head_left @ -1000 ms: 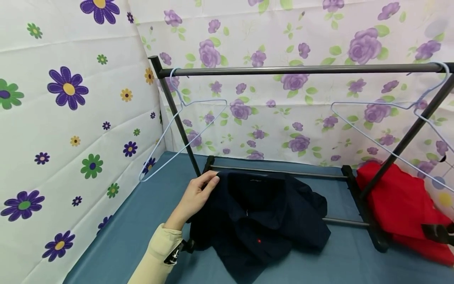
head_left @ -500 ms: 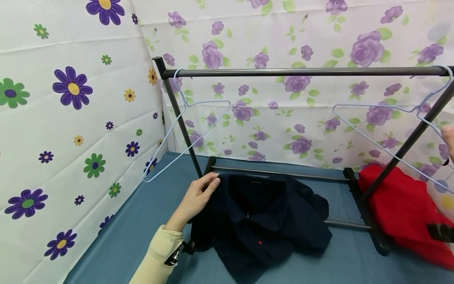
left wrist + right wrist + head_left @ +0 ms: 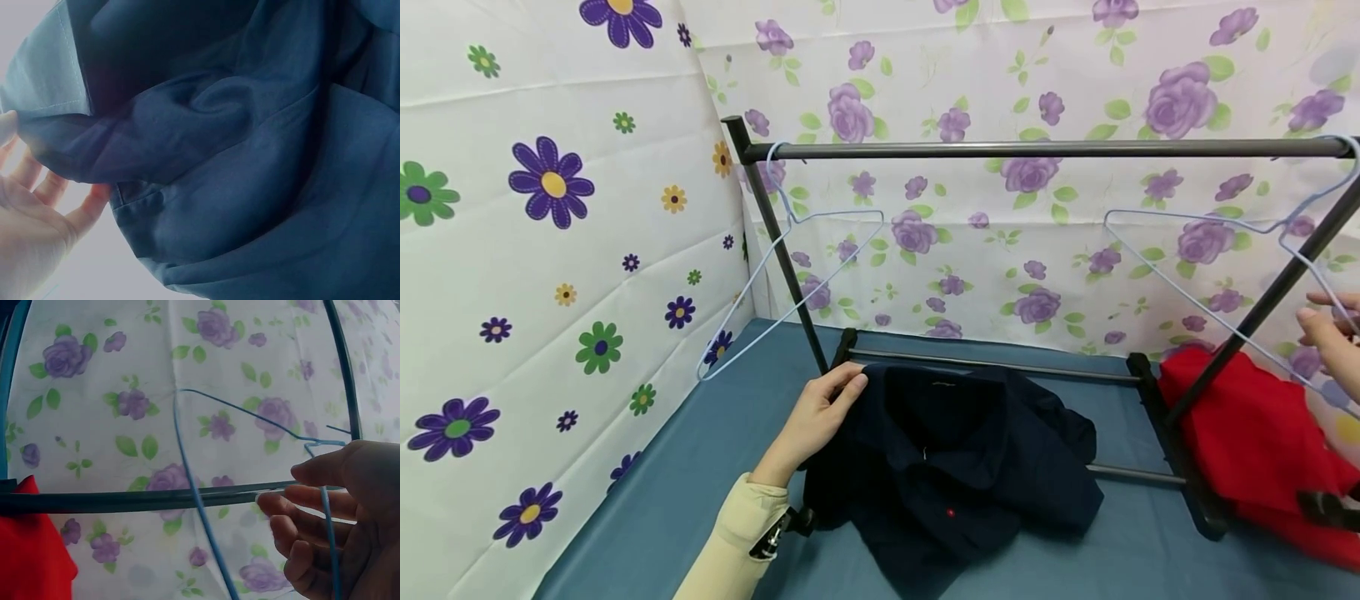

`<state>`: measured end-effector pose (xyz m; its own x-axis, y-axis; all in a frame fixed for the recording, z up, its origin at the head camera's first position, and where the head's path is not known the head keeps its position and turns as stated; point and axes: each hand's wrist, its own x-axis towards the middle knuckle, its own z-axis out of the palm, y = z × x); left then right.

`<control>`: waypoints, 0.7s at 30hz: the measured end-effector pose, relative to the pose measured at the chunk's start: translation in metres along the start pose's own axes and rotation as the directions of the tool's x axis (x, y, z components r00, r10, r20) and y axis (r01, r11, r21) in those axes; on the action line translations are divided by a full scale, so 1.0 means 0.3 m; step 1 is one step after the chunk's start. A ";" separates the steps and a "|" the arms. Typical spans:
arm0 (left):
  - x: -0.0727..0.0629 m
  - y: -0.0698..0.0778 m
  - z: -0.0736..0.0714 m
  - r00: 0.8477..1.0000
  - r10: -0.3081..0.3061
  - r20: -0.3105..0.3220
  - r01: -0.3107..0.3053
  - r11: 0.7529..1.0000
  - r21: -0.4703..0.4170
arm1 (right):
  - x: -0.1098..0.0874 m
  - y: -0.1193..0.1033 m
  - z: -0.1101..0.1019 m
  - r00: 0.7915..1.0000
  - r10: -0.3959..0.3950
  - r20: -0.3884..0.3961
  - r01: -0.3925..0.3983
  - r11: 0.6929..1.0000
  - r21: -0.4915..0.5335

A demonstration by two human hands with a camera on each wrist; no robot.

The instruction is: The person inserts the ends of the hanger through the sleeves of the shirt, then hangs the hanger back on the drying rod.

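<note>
My left hand [image 3: 816,421] pinches the upper left edge of a dark navy collared shirt [image 3: 947,467], thumb on top. The shirt lies loosely bunched over the base of a rack, with its neck opening facing up and a small red mark on its front. In the left wrist view, the fingers sit at the edge of the navy cloth [image 3: 206,156]. My right hand [image 3: 325,519] is at a light blue wire hanger [image 3: 198,506] on the right end of the rack. Its thumb and fingers are loosely bent and apart, with one wire passing between them.
A dark metal rack [image 3: 1000,150] stands on the blue-covered table [image 3: 715,467]. Another blue wire hanger [image 3: 842,213] hangs at its left end. Folded red cloth [image 3: 1247,425] lies by the right foot. Flower-printed sheets [image 3: 925,83] enclose the back and left.
My right hand has come into the head view from the right edge, up to the right hanger. My left hand keeps its hold on the navy shirt.
</note>
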<state>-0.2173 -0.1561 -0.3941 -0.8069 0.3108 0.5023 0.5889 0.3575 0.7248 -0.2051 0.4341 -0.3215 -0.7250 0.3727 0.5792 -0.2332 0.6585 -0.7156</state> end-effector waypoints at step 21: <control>-0.004 0.006 0.006 1.000 -0.020 0.019 0.020 1.000 -0.005 | -0.053 -0.102 0.026 0.991 0.131 -0.024 -0.129 0.990 0.054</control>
<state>-0.2153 -0.1542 -0.3942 -0.8173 0.3205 0.4788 0.5727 0.3595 0.7368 -0.1914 0.4029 -0.3119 -0.7335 0.4711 0.4900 -0.1724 0.5684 -0.8045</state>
